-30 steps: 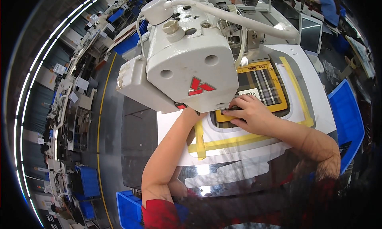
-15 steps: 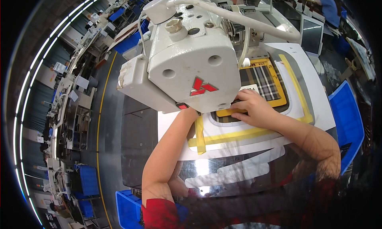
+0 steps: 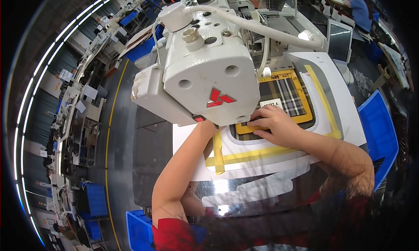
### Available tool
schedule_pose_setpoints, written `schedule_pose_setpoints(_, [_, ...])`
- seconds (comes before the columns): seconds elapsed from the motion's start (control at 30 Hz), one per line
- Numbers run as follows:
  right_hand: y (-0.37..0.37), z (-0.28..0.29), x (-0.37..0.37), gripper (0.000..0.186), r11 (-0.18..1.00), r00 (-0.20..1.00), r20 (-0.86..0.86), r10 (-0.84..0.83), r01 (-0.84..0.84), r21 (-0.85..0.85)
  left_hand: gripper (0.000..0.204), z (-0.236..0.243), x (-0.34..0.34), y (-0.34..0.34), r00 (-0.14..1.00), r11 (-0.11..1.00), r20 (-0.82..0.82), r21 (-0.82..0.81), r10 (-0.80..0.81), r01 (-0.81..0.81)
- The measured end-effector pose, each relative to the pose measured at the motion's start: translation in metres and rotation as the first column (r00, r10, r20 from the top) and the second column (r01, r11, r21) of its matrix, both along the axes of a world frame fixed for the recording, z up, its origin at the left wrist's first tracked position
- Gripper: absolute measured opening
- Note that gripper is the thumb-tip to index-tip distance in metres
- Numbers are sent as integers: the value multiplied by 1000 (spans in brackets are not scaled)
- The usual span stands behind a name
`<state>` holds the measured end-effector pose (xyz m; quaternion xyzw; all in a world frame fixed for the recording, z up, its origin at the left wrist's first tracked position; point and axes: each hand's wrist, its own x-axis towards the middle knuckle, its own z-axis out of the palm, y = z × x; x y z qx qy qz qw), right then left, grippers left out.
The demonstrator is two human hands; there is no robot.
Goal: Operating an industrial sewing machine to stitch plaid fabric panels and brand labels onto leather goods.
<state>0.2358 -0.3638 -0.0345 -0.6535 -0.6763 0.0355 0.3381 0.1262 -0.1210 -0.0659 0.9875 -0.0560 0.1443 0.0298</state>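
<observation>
A white sewing machine head [image 3: 211, 80] stands in front of me. My left hand is behind and below its lower edge; only the wrist [image 3: 207, 129] and forearm show, so its fingers are hidden. My right hand [image 3: 277, 125] rests on the near edge of a yellow rounded frame [image 3: 303, 118], thumb apart from the bent fingers. Inside the frame lies dark plaid fabric [image 3: 288, 91] with a small white printed label [image 3: 271, 104], partly behind my fingertips. Frame and fabric sit on a white sheet [image 3: 349, 120] bordered with yellow tape [image 3: 262, 155].
A shiny table surface [image 3: 238, 181] lies nearest me. Blue bins stand at the right [image 3: 379, 128] and lower left [image 3: 139, 229]. A tilted screen [image 3: 339, 40] is at the back right. Other workstations line the left beyond a yellow floor line [image 3: 109, 133]; another person [image 3: 361, 13] is far right.
The white sheet with the frame and fabric has shifted slightly toward me. More of the white label shows beside my right fingers. My left hand stays hidden at the machine head.
</observation>
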Motion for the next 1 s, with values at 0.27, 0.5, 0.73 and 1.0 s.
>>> schedule_pose_setpoints(0.27, [-1,13,5,18,995,998,-58,39,-44,-86,39,18,-2,-10,979,969,193,-223,-60,103])
schedule_pose_setpoints(0.5, [45,14,45,28,999,982,186,-12,17,-28,32,20,-6,-8,994,907,58,-417,90,-57])
schedule_pose_setpoints(0.73, [52,10,55,35,999,971,236,38,-32,-32,25,21,-5,-6,982,879,-9,-446,187,-171])
schedule_pose_setpoints(1.0, [51,6,56,35,999,975,217,45,-39,-35,23,28,0,-16,944,872,-26,-376,328,-314])
